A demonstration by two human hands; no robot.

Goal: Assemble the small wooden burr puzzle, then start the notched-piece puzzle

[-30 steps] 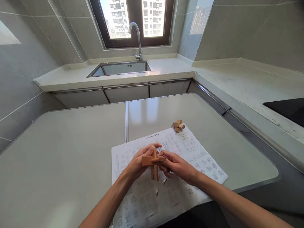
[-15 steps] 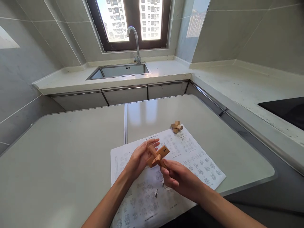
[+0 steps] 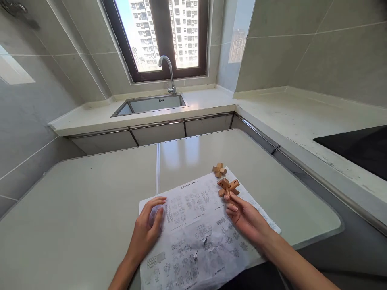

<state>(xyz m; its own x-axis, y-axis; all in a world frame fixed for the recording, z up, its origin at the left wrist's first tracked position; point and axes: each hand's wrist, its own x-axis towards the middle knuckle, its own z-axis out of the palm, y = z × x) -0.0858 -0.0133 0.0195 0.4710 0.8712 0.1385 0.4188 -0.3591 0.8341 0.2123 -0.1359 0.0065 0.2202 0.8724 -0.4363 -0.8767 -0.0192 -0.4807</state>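
Note:
A wooden burr puzzle (image 3: 229,187) with numbers on its pieces is pinched between the thumb and fingers of my right hand (image 3: 248,220), over the upper right part of the printed sheet. My left hand (image 3: 148,225) is empty, its thumb and fingers apart, at the left edge of the sheet. The instruction sheet (image 3: 193,225) carries rows of small line drawings and is creased, with small torn spots near its middle. Just beyond the held puzzle, a second, smaller wooden burr puzzle (image 3: 219,170) rests at the sheet's far right corner.
The paper lies on a pale folding table (image 3: 99,201) with a seam (image 3: 158,167) across it. Behind stands a counter with a sink (image 3: 151,105) and a tap (image 3: 169,72) below a window. A black cooktop (image 3: 359,147) lies on the right counter.
My right hand has carried the numbered puzzle away to the right, towards the smaller one. My left hand has let go of it and moved left and down. The camera view has tilted up slightly.

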